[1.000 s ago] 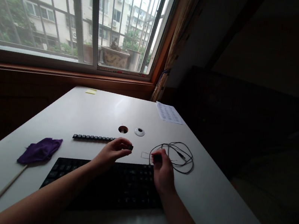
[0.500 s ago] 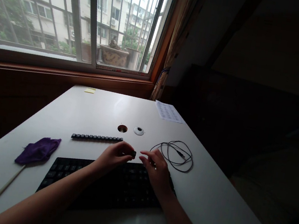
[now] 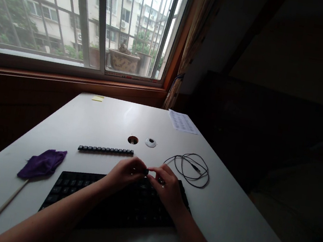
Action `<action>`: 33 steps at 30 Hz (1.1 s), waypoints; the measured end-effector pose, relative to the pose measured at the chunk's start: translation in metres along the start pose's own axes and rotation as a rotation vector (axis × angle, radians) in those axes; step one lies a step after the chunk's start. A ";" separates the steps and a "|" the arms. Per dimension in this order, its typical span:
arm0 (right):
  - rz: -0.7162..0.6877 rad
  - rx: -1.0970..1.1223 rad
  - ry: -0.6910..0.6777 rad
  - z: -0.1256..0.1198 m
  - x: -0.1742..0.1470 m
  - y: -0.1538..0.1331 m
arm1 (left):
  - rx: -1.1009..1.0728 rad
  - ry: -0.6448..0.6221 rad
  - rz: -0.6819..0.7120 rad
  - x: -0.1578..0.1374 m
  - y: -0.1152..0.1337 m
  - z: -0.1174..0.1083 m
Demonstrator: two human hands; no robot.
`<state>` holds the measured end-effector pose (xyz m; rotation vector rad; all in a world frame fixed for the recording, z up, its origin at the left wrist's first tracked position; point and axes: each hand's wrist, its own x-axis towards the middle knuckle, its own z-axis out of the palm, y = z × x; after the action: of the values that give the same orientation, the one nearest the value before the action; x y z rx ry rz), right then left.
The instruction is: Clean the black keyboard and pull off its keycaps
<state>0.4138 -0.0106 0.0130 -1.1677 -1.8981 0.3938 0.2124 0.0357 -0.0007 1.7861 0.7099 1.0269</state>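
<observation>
A small black keycap (image 3: 146, 172) is pinched between the fingertips of my left hand (image 3: 125, 171), above the upper part of a black keyboard (image 3: 74, 181). From the other side my right hand (image 3: 168, 183) closes thumb and finger on the same keycap. Both forearms cross over the keyboard and hide much of it. Behind my left hand, a row of black keycaps (image 3: 106, 150) lies in a line on the white table (image 3: 106, 120).
A purple cloth on a stick (image 3: 42, 163) lies at the left. The coiled black cable (image 3: 192, 167) is at the right. Farther back are a cable hole (image 3: 133, 140), its round cover (image 3: 150, 142), a printed sheet (image 3: 182, 122) and yellow sticky notes (image 3: 98, 98).
My right hand has moved left, and its fingertips have come together on the keycap. The left hand has lowered slightly, still holding it. The view has shifted a little.
</observation>
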 end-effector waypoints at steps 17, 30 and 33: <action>-0.008 -0.224 -0.298 0.002 0.080 0.049 | 0.934 -0.128 0.075 -0.011 -0.004 0.018; 0.027 -0.262 -0.445 0.046 0.115 0.094 | 0.990 -0.156 0.092 -0.010 -0.007 0.016; 0.019 -0.258 -0.462 0.048 0.118 0.096 | 0.977 -0.159 0.098 -0.010 -0.007 0.016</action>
<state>0.4069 0.1459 -0.0177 -1.3487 -2.3941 0.4699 0.2215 0.0233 -0.0146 2.7127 1.1446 0.5963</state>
